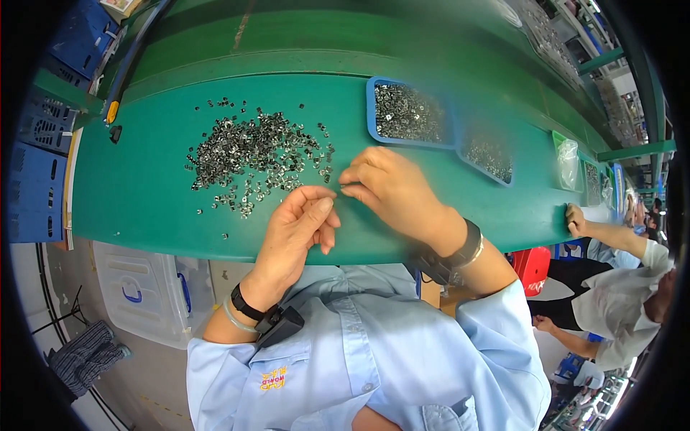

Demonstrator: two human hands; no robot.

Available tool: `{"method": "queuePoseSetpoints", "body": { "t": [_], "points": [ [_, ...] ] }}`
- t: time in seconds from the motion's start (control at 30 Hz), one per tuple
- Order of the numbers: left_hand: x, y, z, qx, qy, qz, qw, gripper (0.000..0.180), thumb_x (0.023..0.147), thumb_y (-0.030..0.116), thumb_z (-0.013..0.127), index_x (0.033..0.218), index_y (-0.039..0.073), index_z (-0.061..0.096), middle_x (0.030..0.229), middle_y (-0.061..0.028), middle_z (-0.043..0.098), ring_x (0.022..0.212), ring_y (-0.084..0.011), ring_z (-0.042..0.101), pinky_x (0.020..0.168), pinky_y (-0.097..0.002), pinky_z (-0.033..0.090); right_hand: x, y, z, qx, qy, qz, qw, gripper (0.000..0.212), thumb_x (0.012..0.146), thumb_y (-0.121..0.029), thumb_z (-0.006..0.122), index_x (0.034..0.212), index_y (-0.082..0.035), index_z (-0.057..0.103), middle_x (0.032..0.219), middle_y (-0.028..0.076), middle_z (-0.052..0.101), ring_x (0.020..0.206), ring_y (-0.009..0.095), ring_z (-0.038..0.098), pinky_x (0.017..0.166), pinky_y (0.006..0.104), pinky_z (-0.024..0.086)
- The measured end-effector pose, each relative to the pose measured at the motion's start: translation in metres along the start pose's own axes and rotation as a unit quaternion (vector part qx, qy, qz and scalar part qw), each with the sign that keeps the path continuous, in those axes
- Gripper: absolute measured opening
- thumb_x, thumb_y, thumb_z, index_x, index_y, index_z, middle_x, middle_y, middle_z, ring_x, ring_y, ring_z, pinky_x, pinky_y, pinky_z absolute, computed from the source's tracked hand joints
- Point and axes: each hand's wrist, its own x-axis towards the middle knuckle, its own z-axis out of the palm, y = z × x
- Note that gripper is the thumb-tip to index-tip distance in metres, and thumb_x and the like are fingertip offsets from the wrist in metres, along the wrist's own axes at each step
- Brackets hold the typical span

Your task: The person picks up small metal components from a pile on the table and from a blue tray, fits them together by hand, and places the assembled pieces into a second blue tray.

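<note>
Fingertips of the left hand (293, 228) and right hand (395, 190) nearly meet over the near side of the counter (136, 208); from my remote seat I cannot tell whether either grip is closed on a piece. Below the edge, leftward, I make out one lidded clear tote (136, 287). Just beyond the hands, one loose heap of small metal pieces (241, 151) spreads, too many to count. Past the right hand I count two blue trays (371, 118) holding similar pieces, one blurred. Far right, one co-worker's hand (576, 220) meets the counter's edge.
</note>
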Motion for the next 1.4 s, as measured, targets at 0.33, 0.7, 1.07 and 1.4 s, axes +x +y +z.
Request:
{"method": "queuePoseSetpoints", "body": {
  "t": [0.33, 0.7, 1.07, 1.4],
  "points": [
    [0.010, -0.008, 0.024, -0.034, -0.076, -0.019, 0.996, 0.019, 0.092, 0.019, 0.058, 0.101, 0.003, 0.056, 0.078, -0.0055, 0.061, 0.058, -0.0092, 0.055, 0.049, -0.0226, 0.043, -0.029, -0.019, -0.028, 0.008, 0.037, 0.004, 0.999, 0.022, 0.072, -0.010, 0.072, 0.092, -0.009, 0.064, 0.084, 0.005, 0.059, 0.078, 0.024, 0.057, 0.067, 0.0341, 0.047],
    [0.016, -0.015, 0.038, -0.036, -0.099, -0.018, 0.994, 0.016, 0.093, 0.019, 0.057, 0.100, 0.004, 0.056, 0.079, -0.0036, 0.061, 0.060, -0.0087, 0.055, 0.049, -0.0219, 0.042, -0.051, -0.015, -0.025, 0.066, 0.114, 0.036, 0.991, 0.020, 0.076, -0.004, 0.069, 0.095, -0.006, 0.062, 0.084, 0.007, 0.060, 0.077, 0.024, 0.058, 0.065, 0.0331, 0.047],
    [0.059, -0.025, 0.028, -0.181, -0.077, 0.008, 0.980, 0.016, 0.095, 0.022, 0.053, 0.101, 0.007, 0.052, 0.085, -0.0021, 0.059, 0.069, -0.0096, 0.056, 0.053, -0.0217, 0.041, -0.024, 0.009, 0.009, 0.093, 0.200, 0.124, 0.968, 0.017, 0.080, -0.001, 0.064, 0.096, -0.002, 0.061, 0.086, 0.010, 0.059, 0.075, 0.026, 0.059, 0.064, 0.0324, 0.049],
    [0.040, -0.016, 0.050, -0.114, -0.002, 0.049, 0.992, 0.022, 0.094, 0.020, 0.054, 0.110, 0.006, 0.051, 0.086, -0.0032, 0.060, 0.076, -0.0122, 0.059, 0.069, -0.0288, 0.049, -0.037, -0.012, -0.006, 0.021, 0.182, 0.097, 0.978, 0.022, 0.077, -0.008, 0.070, 0.097, -0.007, 0.060, 0.096, 0.009, 0.057, 0.088, 0.025, 0.056, 0.074, 0.0348, 0.047]
  ]
}}
